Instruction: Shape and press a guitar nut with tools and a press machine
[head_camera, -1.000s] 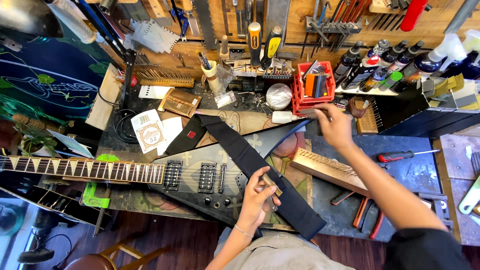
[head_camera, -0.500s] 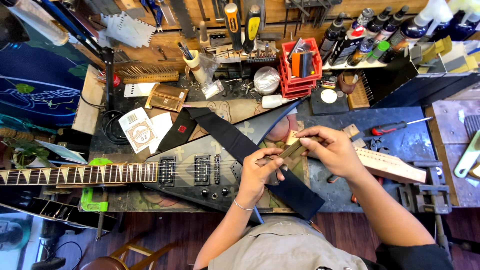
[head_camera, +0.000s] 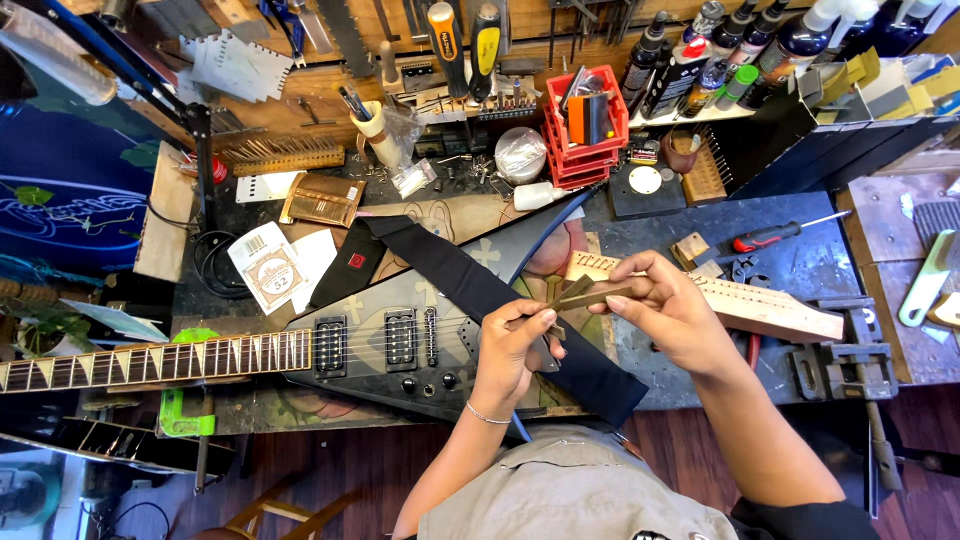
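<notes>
From the head view, both hands meet above the black electric guitar (head_camera: 400, 345) that lies on the tabletop (head_camera: 800, 265). The left hand (head_camera: 515, 345) and the right hand (head_camera: 670, 310) each have their grip closed on a fan of thin metal gauge blades (head_camera: 585, 295), held over the black strap (head_camera: 470, 285).
</notes>
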